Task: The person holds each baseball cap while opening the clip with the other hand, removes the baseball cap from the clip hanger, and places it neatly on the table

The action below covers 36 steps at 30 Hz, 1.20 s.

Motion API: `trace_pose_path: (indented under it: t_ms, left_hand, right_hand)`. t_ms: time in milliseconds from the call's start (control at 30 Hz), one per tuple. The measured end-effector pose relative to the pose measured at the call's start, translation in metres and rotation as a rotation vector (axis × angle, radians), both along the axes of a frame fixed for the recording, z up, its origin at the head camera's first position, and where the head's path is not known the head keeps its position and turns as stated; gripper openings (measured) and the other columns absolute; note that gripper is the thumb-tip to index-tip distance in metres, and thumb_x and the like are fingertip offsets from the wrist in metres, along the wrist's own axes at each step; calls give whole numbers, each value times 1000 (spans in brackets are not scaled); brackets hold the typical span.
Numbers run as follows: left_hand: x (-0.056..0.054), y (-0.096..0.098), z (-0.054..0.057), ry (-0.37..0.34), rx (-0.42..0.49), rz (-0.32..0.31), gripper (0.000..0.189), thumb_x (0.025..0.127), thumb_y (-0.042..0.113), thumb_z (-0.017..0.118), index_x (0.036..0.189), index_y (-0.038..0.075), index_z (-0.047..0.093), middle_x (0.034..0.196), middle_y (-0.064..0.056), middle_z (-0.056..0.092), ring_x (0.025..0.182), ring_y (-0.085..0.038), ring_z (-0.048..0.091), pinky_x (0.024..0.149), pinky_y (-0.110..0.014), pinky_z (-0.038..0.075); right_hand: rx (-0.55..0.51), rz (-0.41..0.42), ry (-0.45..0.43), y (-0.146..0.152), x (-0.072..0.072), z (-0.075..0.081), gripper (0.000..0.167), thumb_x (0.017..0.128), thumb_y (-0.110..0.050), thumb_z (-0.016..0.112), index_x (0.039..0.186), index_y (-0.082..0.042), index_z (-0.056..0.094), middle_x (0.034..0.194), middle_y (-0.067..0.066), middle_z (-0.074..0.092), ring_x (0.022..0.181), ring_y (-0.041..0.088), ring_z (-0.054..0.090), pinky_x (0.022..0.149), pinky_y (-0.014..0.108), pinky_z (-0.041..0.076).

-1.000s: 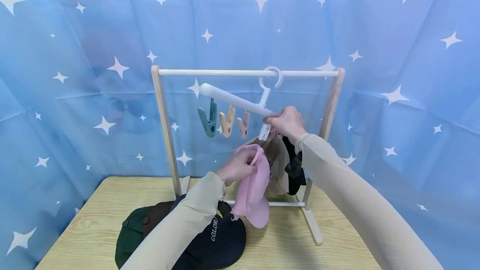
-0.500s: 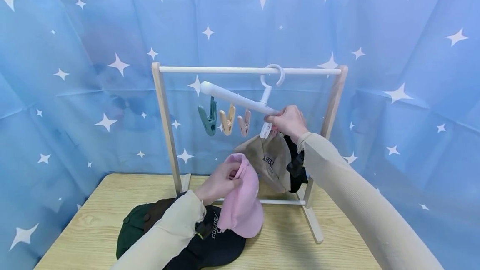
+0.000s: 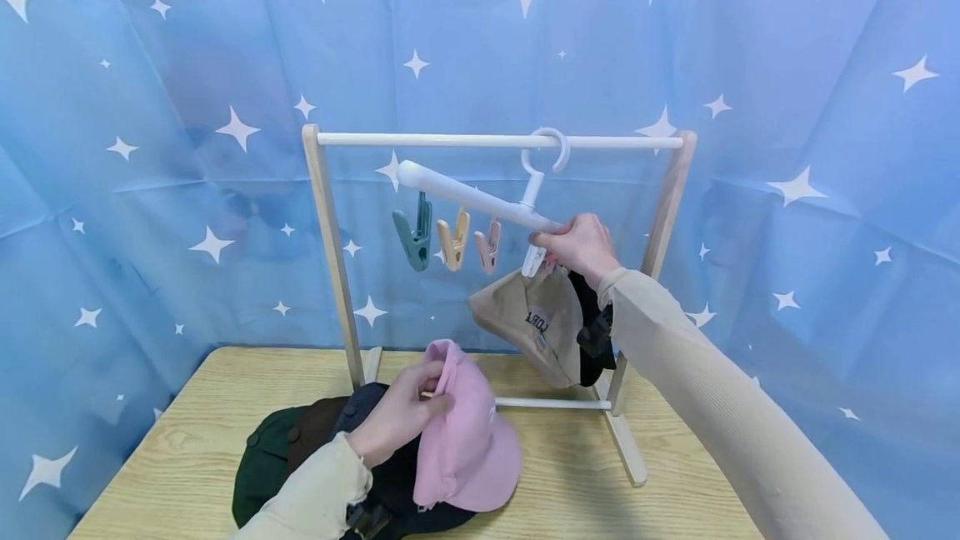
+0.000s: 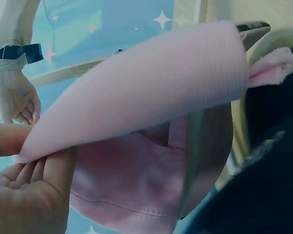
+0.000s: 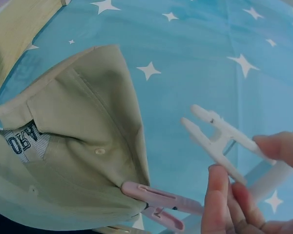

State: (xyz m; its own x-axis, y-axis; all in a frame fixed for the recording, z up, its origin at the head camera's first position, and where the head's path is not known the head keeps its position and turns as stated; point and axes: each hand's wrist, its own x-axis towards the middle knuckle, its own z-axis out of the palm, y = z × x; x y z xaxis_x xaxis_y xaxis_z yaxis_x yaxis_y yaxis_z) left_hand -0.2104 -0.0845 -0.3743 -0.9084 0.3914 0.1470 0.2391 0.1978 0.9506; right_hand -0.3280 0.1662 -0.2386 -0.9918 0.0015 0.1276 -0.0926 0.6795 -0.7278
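My left hand (image 3: 405, 411) pinches the edge of a pink baseball cap (image 3: 468, 432), thumb on one side and fingers on the other. The cap's brim points down over the dark cap. In the left wrist view the pink cap (image 4: 136, 92) fills the middle. My right hand (image 3: 581, 247) is up at the white hanger (image 3: 480, 200). Seen from the right wrist, its thumb and fingers pinch the handle ends of a white clothespin (image 5: 219, 139), with nothing between the clothespin's tips. Below it a beige cap (image 5: 83, 131) hangs from a pink clothespin (image 5: 161, 202).
The hanger hooks over the rail (image 3: 435, 140) of a wooden rack. Green (image 3: 415, 232), yellow (image 3: 453, 240) and pale pink (image 3: 487, 247) clothespins hang along its left part. A black cap (image 3: 592, 332) hangs behind the beige one. Dark green (image 3: 262, 457) and other dark caps overlap on the table (image 3: 187, 423).
My left hand has drawn the pink cap down and left, away from the hanger to over the dark caps. The beige cap now shows more fully. My right hand stays at the hanger.
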Motion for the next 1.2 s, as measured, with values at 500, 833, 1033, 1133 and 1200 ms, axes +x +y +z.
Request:
trace_pose_path:
  t_ms: [500, 833, 1033, 1133, 1200]
  left_hand:
    - [33, -45, -36, -194, -120, 168, 25, 92, 8, 58, 113, -5, 57, 76, -4, 59, 66, -16, 54, 58, -30, 46]
    - [43, -61, -46, -47, -263, 190, 23, 95, 22, 63, 92, 1, 54, 60, -1, 56, 51, -17, 60, 47, -27, 50]
    - [43, -65, -40, -15, -306, 216, 14, 94, 13, 63, 86, 4, 56, 60, 0, 55, 49, -15, 59, 48, -25, 50]
    - [44, -64, -35, 57, -379, 266, 15, 94, 12, 63, 81, 8, 57, 59, 3, 54, 48, -9, 55, 47, -24, 46]
    - [44, -62, -30, 125, -454, 333, 16, 92, 11, 65, 78, 12, 58, 59, 7, 52, 48, -6, 50, 46, -24, 42]
  right_hand:
    - [203, 23, 137, 6, 5, -18, 47, 91, -45, 58, 69, -3, 62, 61, 6, 64, 47, 18, 40, 46, 29, 29]
    - [297, 50, 266, 11, 11, -30, 48, 95, -52, 52, 78, -8, 54, 61, 4, 51, 48, 19, 44, 44, 31, 34]
    - [274, 154, 306, 27, 12, -30, 32, 96, -37, 60, 86, -6, 59, 81, 8, 65, 66, 23, 57, 55, 34, 41]
    - [294, 164, 338, 36, 9, -28, 19, 95, -21, 61, 92, -2, 59, 93, 15, 65, 78, 28, 59, 62, 38, 45]
    - [320, 141, 374, 40, 5, -28, 17, 93, -14, 61, 100, 1, 59, 100, 18, 63, 86, 32, 58, 69, 44, 47]
